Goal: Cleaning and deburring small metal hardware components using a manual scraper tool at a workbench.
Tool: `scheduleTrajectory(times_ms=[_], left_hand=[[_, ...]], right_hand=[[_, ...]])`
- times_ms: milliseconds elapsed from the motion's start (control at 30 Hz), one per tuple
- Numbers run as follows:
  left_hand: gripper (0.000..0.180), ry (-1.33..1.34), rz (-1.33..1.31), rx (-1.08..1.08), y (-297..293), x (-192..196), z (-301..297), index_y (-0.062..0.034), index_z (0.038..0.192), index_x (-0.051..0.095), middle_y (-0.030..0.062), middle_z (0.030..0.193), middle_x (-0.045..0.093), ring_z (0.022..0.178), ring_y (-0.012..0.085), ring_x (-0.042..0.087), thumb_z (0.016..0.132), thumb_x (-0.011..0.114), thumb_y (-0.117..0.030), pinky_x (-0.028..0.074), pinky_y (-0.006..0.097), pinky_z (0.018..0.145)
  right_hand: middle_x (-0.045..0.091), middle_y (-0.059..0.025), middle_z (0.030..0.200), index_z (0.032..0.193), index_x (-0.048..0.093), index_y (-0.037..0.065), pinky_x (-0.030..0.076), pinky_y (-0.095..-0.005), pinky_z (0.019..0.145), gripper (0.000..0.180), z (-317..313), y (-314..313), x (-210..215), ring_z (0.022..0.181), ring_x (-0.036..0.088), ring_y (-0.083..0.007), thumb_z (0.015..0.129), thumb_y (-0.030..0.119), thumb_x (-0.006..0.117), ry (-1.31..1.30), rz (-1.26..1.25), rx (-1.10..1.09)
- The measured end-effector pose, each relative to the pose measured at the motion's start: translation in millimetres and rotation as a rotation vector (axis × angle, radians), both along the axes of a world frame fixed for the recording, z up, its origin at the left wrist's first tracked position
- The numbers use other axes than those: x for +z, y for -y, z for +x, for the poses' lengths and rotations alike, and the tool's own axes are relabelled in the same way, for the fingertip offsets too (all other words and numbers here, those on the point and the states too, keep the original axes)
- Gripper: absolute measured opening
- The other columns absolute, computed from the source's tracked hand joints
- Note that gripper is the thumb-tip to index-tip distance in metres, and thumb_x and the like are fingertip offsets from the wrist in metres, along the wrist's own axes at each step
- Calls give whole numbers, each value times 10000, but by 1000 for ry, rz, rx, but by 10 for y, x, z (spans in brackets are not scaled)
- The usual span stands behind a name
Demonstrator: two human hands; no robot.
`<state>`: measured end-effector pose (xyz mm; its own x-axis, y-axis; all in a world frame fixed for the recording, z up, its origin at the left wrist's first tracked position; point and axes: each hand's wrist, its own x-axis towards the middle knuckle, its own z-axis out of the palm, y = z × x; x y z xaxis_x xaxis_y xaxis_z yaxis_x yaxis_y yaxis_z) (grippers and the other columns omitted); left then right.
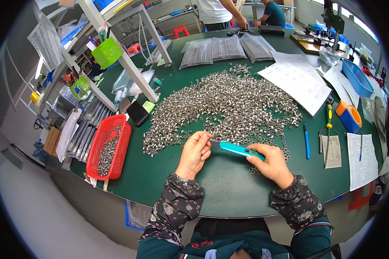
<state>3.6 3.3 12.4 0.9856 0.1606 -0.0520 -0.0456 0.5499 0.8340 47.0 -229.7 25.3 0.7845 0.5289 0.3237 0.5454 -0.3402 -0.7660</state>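
Note:
My right hand point(270, 163) is wrapped round the handle of a teal utility knife point(237, 149), and its dark blade points left. At the blade's tip, my left hand point(195, 154) is closed in a pinch; whatever it holds is too small and covered to make out. Both hands are above the near part of the green table point(233, 190). Just beyond them spreads a large heap of small shiny metal rings point(229, 103), with some loose rings lying beside my right hand.
On the left stands a red plastic basket point(126, 149) partly filled with small metal parts, near a shelf post point(134, 71). Paper sheets point(296, 82), a blue pen point(307, 142), a screwdriver point(329, 116) and a tape roll point(349, 116) lie right. Bagged tubes point(227, 48) and two people are beyond.

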Motion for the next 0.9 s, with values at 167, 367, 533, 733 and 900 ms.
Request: scheduleTrajectory(times_ms=[167,367,533,733,900], left_hand=[[121,0,57,51,31,5,-11,-46,878,564,-10,667,499,471,15,333,903,539,-162,273,156,404],[133,-11,106,118,74,-4,-15,-51,862,562,-20,647,488,468,12,333,900,548,-178,274,159,404],[156,-16,114,127,83,-9,-8,-56,845,558,-31,634,475,463,10,328,901,548,-201,267,157,398],[182,-23,114,124,88,2,-9,-66,817,549,-37,615,463,450,9,317,906,540,-224,252,157,379],[199,-52,115,126,87,-4,-8,-75,787,539,-36,609,454,444,11,318,906,540,-234,246,158,365]], right_hand=[[622,-126,756,955,639,77,467,-368,582,258,-32,-2,10,646,601,-292,766,253,642,22,-17,-26],[612,-111,751,955,638,86,466,-380,578,254,-53,-25,-2,640,591,-296,765,253,643,106,-42,-81],[571,-91,694,941,632,93,452,-391,558,239,-86,-34,32,631,571,-292,750,236,655,205,-50,-121],[533,-78,672,935,623,101,440,-388,540,242,-95,-40,34,625,554,-280,728,215,675,315,-69,-143],[524,-72,667,934,620,96,433,-381,527,254,-103,-43,48,627,551,-267,716,211,682,372,-87,-160]])
